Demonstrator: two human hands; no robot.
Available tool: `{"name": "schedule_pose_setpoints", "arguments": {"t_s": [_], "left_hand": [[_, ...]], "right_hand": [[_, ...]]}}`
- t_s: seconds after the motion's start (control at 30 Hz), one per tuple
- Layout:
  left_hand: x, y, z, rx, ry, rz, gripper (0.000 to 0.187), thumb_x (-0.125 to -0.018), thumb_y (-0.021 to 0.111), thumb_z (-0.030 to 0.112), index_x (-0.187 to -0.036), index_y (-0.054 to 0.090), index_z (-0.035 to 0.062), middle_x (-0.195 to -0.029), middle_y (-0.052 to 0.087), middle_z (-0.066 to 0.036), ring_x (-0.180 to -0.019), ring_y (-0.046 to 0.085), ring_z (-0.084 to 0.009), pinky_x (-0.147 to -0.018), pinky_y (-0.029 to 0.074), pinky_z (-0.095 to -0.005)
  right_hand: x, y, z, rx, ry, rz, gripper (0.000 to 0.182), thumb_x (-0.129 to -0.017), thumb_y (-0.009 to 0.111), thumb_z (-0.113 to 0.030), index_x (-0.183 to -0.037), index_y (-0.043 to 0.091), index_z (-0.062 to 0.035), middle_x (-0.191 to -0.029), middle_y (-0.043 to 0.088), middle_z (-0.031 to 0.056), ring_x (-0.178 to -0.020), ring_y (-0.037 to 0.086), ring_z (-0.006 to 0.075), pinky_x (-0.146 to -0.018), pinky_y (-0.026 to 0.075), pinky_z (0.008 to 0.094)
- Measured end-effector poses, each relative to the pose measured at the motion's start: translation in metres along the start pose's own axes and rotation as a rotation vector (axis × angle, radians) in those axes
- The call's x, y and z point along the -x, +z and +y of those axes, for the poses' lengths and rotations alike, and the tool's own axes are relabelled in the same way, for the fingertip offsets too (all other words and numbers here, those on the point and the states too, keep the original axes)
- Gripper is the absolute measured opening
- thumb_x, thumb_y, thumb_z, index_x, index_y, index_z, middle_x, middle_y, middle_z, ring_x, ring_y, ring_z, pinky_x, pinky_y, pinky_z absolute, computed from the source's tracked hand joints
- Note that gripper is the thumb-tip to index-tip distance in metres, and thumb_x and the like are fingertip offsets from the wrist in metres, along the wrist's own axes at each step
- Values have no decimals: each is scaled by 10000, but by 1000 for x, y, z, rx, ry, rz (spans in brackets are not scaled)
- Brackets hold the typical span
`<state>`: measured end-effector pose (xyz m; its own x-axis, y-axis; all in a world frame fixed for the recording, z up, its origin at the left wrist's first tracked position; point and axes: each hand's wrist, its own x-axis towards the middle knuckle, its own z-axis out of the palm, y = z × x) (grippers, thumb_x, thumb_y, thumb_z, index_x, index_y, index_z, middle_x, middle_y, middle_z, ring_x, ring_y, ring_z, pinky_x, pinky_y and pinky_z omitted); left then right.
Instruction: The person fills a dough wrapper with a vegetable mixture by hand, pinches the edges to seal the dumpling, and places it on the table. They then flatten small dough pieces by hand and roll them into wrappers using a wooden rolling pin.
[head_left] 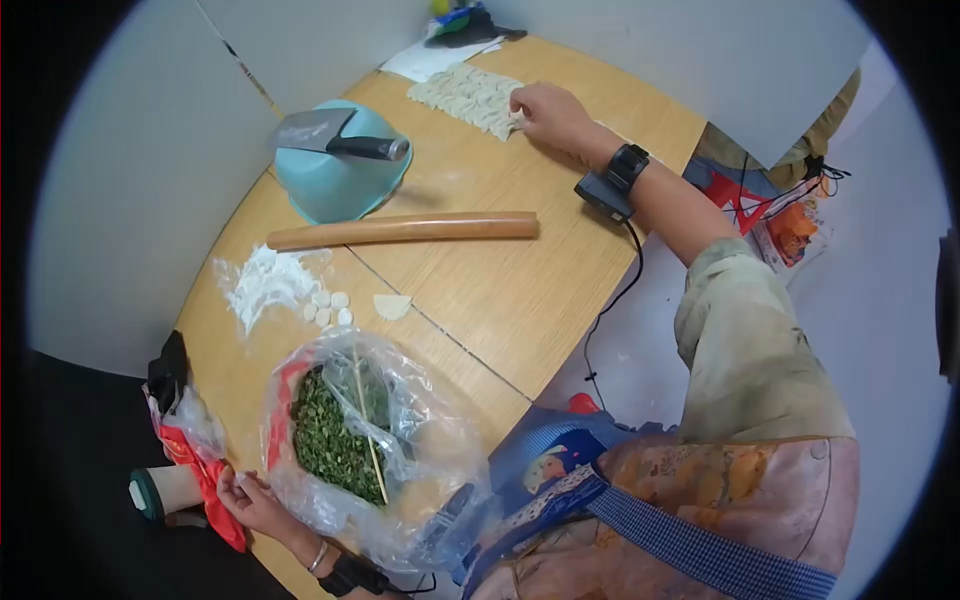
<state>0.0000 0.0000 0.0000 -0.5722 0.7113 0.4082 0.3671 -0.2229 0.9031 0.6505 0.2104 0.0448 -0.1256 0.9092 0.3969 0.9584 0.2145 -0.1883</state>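
My right hand [552,115] reaches to the far side of the wooden table, its fingers pinched together at the right end of rows of pale dumplings [462,95]. What lies between those fingertips is too small to tell. At the lower left, my left hand [256,503] is palm up with fingers loosely bent and apart, holding nothing, beside a clear plastic bag [420,400]. Chopped green filling [330,440] sits in the bag, with a thin stick [370,435] across it. A folded dough piece [392,306] and several small dough rounds [322,306] lie beyond the bag.
A long rolling pin [410,228] lies across the table [500,300]. Behind it is a blue bowl [345,180] with a dark-handled scraper [340,135] on top. White flour [265,285] is spread at the left. A red bag [215,510] and a cup [160,492] are near the left edge.
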Motion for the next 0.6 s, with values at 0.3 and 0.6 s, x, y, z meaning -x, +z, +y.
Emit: {"name": "schedule_pose_setpoints", "arguments": {"t_s": [0.3,0.6], "left_hand": [[0,5,1,-7,3,-20,227,-1000,538,55,-1224,550,24,-851,596,-39,-632,474,-62,-545,356,-186],[1,-5,-7,-76,19,-40,187,-1001,553,48,-1178,590,5,-984,601,-33,-807,546,-86,-642,431,-226]], "right_hand": [[4,-31,6,-57,69,176,130,-830,638,-125,-943,672,-71,-843,683,85,-890,637,296,-766,510,420],[12,-44,-57,-383,-132,233,166,-871,668,-195,-940,677,-44,-838,696,109,-782,674,261,-725,534,382]]}}
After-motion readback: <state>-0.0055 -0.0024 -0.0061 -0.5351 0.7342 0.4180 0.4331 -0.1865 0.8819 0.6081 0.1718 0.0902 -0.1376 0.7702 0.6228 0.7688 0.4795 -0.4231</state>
